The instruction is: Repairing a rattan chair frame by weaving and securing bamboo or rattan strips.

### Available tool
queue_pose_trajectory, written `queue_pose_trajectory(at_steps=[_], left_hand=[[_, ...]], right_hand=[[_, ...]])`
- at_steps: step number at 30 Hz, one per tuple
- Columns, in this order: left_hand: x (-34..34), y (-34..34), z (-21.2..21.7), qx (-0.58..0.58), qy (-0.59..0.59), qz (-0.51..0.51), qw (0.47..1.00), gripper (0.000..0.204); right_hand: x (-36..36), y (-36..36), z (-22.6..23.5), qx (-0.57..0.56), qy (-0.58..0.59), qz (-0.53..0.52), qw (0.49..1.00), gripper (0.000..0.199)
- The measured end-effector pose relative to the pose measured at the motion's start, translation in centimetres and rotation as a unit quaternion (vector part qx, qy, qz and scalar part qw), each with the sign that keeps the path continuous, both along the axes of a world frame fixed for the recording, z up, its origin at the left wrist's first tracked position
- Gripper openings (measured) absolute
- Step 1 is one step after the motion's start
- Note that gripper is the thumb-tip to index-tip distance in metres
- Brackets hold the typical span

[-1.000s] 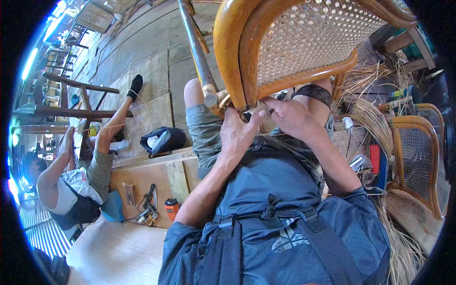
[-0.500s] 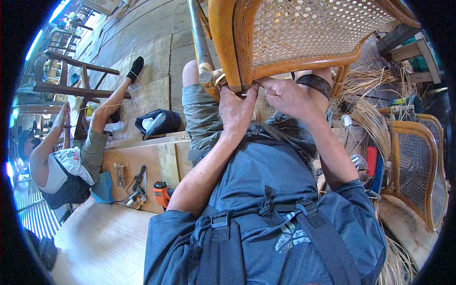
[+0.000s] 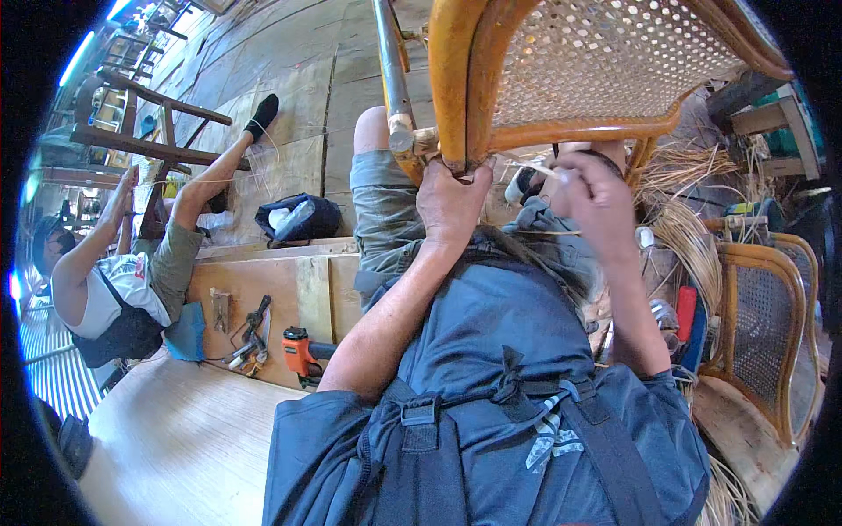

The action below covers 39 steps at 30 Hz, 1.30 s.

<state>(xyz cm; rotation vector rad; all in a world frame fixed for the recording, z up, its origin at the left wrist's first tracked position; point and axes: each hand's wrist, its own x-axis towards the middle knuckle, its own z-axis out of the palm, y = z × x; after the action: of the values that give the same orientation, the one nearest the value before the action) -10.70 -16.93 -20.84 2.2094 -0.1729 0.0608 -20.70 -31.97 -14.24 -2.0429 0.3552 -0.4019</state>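
A rattan chair [image 3: 460, 88] with a woven cane panel [image 3: 605, 66] rests tilted over my lap. Its curved, orange-brown frame comes down to a joint between my knees. My left hand [image 3: 451, 209] is closed around the lower end of this joint, thumb and fingers pinching it. From there a thin, pale cane strip [image 3: 524, 163] runs to the right. Its other end is in my right hand [image 3: 598, 197], which is closed and blurred by motion, held apart from the frame above my right thigh. The exact spot where the strip meets the joint is hidden by my left fingers.
Bundles of loose cane [image 3: 680, 223] lie to the right, beside another caned chair piece [image 3: 763, 324]. An orange power tool [image 3: 300, 352] and hand tools [image 3: 253, 346] sit on a board at left. Another person [image 3: 118, 302] sits far left near a wooden frame [image 3: 145, 149]. A dark bag [image 3: 298, 219] is on the floor.
My right hand has moved away from the joint to the right, drawing the cane strip out straight. My left hand stays at the joint. The whole view has shifted slightly.
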Motion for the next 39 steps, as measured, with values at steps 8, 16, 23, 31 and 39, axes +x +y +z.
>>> queue_pose_trajectory(at_steps=[8, 16, 23, 31, 39], left_hand=[[-0.3, -0.4, 0.4, 0.034, -0.023, 0.0, 0.999, 0.047], [0.4, -0.1, -0.9, 0.052, -0.049, -0.013, 0.997, 0.05], [0.8, 0.0, -1.4, 0.052, -0.056, -0.018, 0.997, 0.047], [-2.3, 4.3, 1.8, -0.1, 0.156, -0.183, 0.965, 0.056], [-1.6, 7.8, 1.5, 0.027, -0.182, -0.278, 0.943, 0.046]], right_hand=[[-3.7, 1.0, -1.0, -0.018, 0.046, 0.016, 0.999, 0.021], [-3.8, -0.8, 0.9, -0.039, 0.108, 0.055, 0.992, 0.014], [-4.0, 2.9, 1.3, -0.007, 0.033, 0.077, 0.996, 0.016], [-1.1, 8.3, 1.7, -0.093, 0.005, 0.191, 0.977, 0.017], [0.2, 10.6, 1.8, -0.129, -0.047, 0.158, 0.978, 0.043]])
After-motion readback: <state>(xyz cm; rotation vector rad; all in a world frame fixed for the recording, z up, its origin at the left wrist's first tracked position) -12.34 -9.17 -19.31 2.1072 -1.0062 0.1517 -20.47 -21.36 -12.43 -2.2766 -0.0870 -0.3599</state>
